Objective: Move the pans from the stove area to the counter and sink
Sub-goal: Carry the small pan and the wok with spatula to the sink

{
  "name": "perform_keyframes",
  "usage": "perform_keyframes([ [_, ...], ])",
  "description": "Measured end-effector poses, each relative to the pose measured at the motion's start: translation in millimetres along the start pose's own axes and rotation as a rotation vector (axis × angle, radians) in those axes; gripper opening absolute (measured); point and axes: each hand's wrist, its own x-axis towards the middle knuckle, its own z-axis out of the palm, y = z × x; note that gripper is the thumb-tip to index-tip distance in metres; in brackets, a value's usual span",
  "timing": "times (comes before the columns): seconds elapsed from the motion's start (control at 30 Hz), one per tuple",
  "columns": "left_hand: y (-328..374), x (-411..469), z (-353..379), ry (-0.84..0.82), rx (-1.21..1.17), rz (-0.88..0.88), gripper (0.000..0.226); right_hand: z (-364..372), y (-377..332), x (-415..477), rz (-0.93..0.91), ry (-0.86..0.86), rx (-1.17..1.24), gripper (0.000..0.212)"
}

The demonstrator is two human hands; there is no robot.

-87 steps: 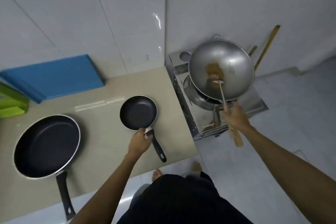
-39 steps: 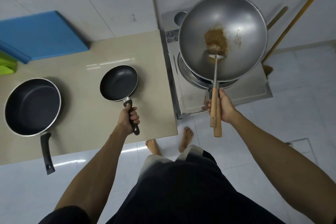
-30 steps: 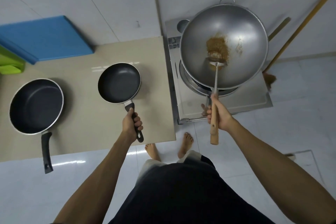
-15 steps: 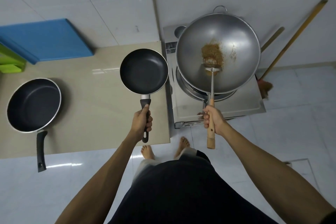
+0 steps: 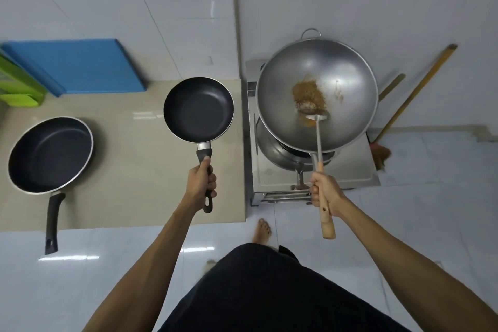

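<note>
Two pans off the stove (image 5: 315,175): big pan (image 5: 49,155) on counter (image 5: 129,170), small pan (image 5: 199,109) in my left hand (image 5: 200,186). Right hand (image 5: 324,193) grips wok (image 5: 316,94) handle + spatula; wok's left, I'd say.

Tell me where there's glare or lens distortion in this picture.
Head view: soft glare streaks on the counter and the glossy floor; wide-angle bending splays the wall tile lines outward; dim, even light, with a faint shadow beside the large pan.

dim, even indoor light | glare streaks on floor (image 5: 64,257) | wide-angle bending at edges | sharp focus
</note>
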Motion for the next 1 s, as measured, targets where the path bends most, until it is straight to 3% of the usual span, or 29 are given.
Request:
perform_keyframes([
  [0.3,-12.5,-64.6,-112.3,0.138,-0.099,0.099,0.043,78.8,9.6,-39.3,-0.052,-0.097,-0.156,0.027],
  [0.73,-91.0,-207.9,-399.2,0.479,-0.32,0.181,0.031,336.1,68.2,-155.4,-0.048,-0.496,-0.426,0.022],
  [1.0,-115.8,-242.3,-512.9,0.623,-0.453,0.174,0.034,480.1,87.7,-207.3,-0.073,-0.654,-0.642,0.016],
])
